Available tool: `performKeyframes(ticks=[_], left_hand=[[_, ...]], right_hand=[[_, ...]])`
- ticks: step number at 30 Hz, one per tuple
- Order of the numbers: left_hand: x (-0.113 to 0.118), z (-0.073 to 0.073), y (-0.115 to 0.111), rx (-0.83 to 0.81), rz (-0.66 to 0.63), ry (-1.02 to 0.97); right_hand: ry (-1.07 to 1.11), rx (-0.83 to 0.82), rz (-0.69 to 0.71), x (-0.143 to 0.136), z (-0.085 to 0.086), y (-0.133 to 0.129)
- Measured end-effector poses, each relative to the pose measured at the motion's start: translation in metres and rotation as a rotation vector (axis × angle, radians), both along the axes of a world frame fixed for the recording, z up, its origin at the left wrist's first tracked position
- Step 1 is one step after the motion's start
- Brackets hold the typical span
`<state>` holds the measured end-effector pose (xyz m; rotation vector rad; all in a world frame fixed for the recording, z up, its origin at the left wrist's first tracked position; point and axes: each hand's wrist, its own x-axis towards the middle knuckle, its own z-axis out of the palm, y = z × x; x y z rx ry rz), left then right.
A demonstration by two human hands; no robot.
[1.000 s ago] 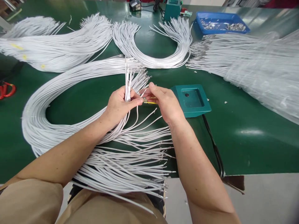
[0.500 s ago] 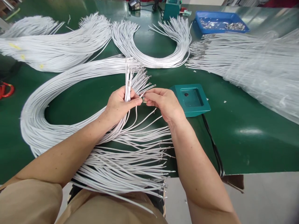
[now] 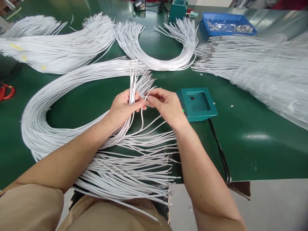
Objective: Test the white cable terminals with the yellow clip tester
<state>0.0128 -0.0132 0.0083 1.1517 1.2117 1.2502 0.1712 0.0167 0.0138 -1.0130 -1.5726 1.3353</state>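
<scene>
My left hand point(image 3: 125, 104) is closed around several white wires point(image 3: 132, 81), whose ends stand up above the thumb. Between its thumb and finger, one single wire point(image 3: 142, 117) is pinched, with its tip pointing up and right. My right hand point(image 3: 167, 104) has its thumb and fingers closed at that wire's tip; the contact is partly hidden. A large looped bundle of white wires point(image 3: 36, 115) curves round on the left, one set of metal-tipped ends beyond my hands. Its other ends point(image 3: 144, 160) fan out below my wrists.
Right of my hand stands a green device point(image 3: 210, 112) with a recessed top and black cable point(image 3: 218, 150). Farther back are a blue tray point(image 3: 204, 24) of small metal parts and more wire bundles point(image 3: 166, 64). Plastic-covered wires point(image 3: 264, 67) lie right; an orange-handled tool point(image 3: 9, 92) lies left.
My right fingers have shifted slightly and curled over at the wire's tip, which now points more upward. A green light now shows on the device's side. My left hand has barely moved.
</scene>
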Motion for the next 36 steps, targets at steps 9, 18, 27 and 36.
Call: performKeyframes(ticks=[9, 18, 27, 36], left_hand=[[-0.002, 0.002, -0.002, -0.006, -0.098, 0.007], [-0.002, 0.002, -0.002, -0.006, -0.079, -0.023], [-0.003, 0.005, -0.002, -0.068, -0.281, -0.001], [-0.006, 0.002, 0.002, -0.025, -0.203, -0.036]], right_hand=[[0.139, -0.154, 0.218, 0.009, 0.009, -0.001], [-0.122, 0.095, -0.037, 0.004, 0.009, -0.005], [0.237, -0.49, 0.15, 0.0, 0.006, -0.001], [0.007, -0.251, -0.01, 0.002, 0.012, -0.006]])
